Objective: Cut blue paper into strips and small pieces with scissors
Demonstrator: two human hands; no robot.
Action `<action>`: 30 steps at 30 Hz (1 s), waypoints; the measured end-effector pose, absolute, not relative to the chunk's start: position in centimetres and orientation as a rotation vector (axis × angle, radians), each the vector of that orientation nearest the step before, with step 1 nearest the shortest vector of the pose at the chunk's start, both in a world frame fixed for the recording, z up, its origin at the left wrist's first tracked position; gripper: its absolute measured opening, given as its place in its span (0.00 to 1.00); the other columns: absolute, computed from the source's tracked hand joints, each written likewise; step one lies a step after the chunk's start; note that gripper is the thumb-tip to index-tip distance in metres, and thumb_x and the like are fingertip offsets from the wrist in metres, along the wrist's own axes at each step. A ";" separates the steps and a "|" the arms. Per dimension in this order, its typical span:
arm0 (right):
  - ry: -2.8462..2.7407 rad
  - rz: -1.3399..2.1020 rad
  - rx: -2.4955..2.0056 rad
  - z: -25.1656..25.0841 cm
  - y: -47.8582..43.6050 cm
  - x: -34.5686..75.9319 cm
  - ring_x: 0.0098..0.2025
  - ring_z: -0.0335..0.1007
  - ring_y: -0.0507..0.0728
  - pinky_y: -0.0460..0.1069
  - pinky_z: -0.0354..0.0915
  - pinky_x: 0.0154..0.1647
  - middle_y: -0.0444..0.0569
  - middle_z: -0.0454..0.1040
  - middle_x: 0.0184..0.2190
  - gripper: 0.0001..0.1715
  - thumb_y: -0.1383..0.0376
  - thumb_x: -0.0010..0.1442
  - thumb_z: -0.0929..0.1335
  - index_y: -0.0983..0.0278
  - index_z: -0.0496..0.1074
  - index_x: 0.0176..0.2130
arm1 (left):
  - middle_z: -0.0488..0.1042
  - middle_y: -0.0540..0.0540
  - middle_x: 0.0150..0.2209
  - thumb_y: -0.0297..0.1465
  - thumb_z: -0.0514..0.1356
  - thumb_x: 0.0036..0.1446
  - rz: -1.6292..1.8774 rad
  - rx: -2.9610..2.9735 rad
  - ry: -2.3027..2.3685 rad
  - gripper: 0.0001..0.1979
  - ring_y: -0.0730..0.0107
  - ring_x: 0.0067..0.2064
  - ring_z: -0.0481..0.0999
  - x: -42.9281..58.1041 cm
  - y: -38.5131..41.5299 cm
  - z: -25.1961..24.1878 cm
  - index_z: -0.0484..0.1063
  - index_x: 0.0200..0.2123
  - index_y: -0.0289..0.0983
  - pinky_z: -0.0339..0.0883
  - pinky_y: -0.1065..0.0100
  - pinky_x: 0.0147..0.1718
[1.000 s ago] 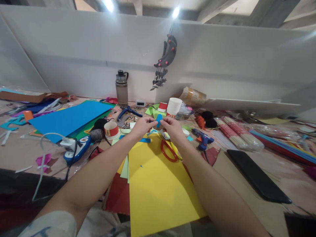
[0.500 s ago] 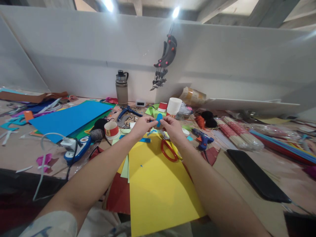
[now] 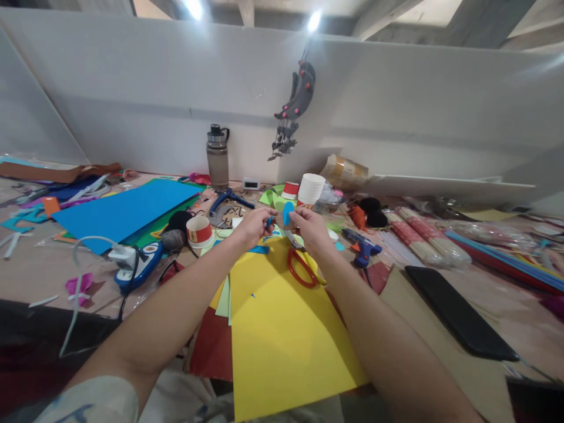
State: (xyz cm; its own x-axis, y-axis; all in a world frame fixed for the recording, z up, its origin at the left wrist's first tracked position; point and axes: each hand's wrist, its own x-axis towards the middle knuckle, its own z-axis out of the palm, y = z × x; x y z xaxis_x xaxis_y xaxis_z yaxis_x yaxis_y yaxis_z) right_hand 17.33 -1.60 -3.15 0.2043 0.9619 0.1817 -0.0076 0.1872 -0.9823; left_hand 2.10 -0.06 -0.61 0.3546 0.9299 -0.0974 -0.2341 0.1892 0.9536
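Observation:
Above the yellow sheet (image 3: 291,335), my right hand (image 3: 311,228) pinches a small blue oval paper piece (image 3: 288,212) upright between its fingertips. Just left of it, my left hand (image 3: 257,227) is closed, with a bit of blue paper (image 3: 269,221) showing at its fingers. A small gap separates the two hands. Scissors with red and yellow handles (image 3: 302,269) lie on the yellow sheet below my right hand. Blue paper scraps (image 3: 259,249) lie under my left hand.
To the left are a red-and-white paper cup (image 3: 200,232), a blue sheet (image 3: 127,214) and a power strip (image 3: 140,267). A bottle (image 3: 217,158) and stacked cups (image 3: 311,189) stand behind. On the right lie a glue gun (image 3: 365,249) and a black phone-like slab (image 3: 460,314).
My left fingers have come off the blue oval and drawn slightly left, curling inward. My right hand keeps the oval, which now stands more upright and shows more of its face.

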 end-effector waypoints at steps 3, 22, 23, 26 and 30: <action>-1.071 0.956 -1.141 -2.9 -1.7 17.5 0.22 0.61 0.49 0.45 0.59 0.24 0.41 0.69 0.21 0.18 0.52 0.44 0.72 0.63 0.69 0.27 | 0.70 0.51 0.22 0.16 0.54 0.48 0.953 1.081 0.856 0.13 0.77 0.22 0.71 2.1 0.0 -0.9 0.65 0.36 0.34 0.62 0.77 0.21; -1.067 0.924 -1.119 -3.3 -1.3 17.7 0.23 0.63 0.51 0.48 0.62 0.26 0.42 0.71 0.22 0.18 0.52 0.44 0.73 0.63 0.70 0.27 | 0.79 0.37 0.34 0.17 0.62 0.48 0.753 1.102 0.724 0.06 0.67 0.32 0.81 2.5 -1.2 -0.9 0.70 0.30 0.30 0.75 0.70 0.32; -1.069 0.918 -1.119 -3.3 -1.3 17.7 0.23 0.63 0.51 0.48 0.61 0.26 0.41 0.71 0.22 0.17 0.53 0.44 0.72 0.63 0.71 0.27 | 0.79 0.37 0.33 0.17 0.62 0.48 0.749 1.096 0.726 0.05 0.67 0.32 0.81 2.5 -1.1 -0.9 0.71 0.29 0.30 0.75 0.71 0.32; -1.071 0.902 -1.122 -3.4 -1.2 17.7 0.22 0.61 0.50 0.47 0.59 0.25 0.41 0.69 0.21 0.16 0.54 0.44 0.72 0.63 0.70 0.26 | 0.80 0.38 0.32 0.17 0.61 0.48 0.735 1.084 0.727 0.05 0.67 0.33 0.81 2.5 -1.0 -1.0 0.71 0.29 0.30 0.75 0.71 0.31; -1.072 0.902 -1.119 -3.4 -1.2 17.7 0.22 0.60 0.49 0.46 0.59 0.24 0.40 0.67 0.20 0.16 0.54 0.45 0.72 0.63 0.69 0.25 | 0.80 0.37 0.32 0.20 0.62 0.49 0.730 1.052 0.717 0.05 0.65 0.33 0.81 2.4 -0.9 -1.0 0.68 0.26 0.31 0.76 0.69 0.32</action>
